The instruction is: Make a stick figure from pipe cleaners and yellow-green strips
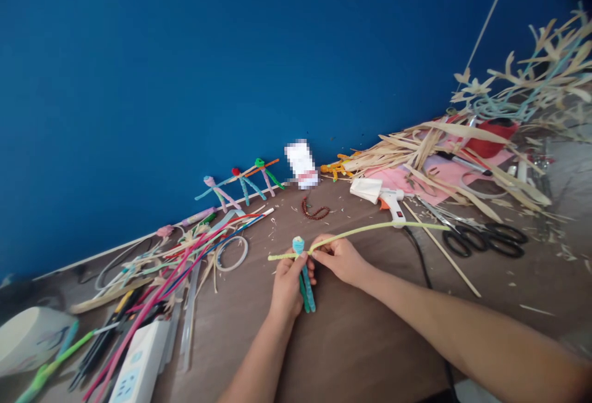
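Note:
My left hand (pixel 292 276) is closed around a small pipe-cleaner figure (pixel 298 244) with a light blue head and blue and green legs hanging below my fingers. A yellow-green twisted arm sticks out to the left of it. Close beside, my right hand (pixel 340 260) pinches a yellow-green pipe cleaner (pixel 379 226) near the figure's neck. Its long free end runs off to the right, across the handle of the hot glue gun (pixel 392 205) and toward the scissors. My fingers hide the figure's middle.
Finished figures (pixel 240 184) lean against the blue wall. Black-handled scissors (pixel 485 237), a wooden stick (pixel 441 249) and dried husk strips (pixel 425 150) lie right. Beads (pixel 315 210) lie ahead. Left are a tape ring (pixel 232 253), pipe cleaners, a power strip (pixel 141 360) and a paper roll (pixel 34 338).

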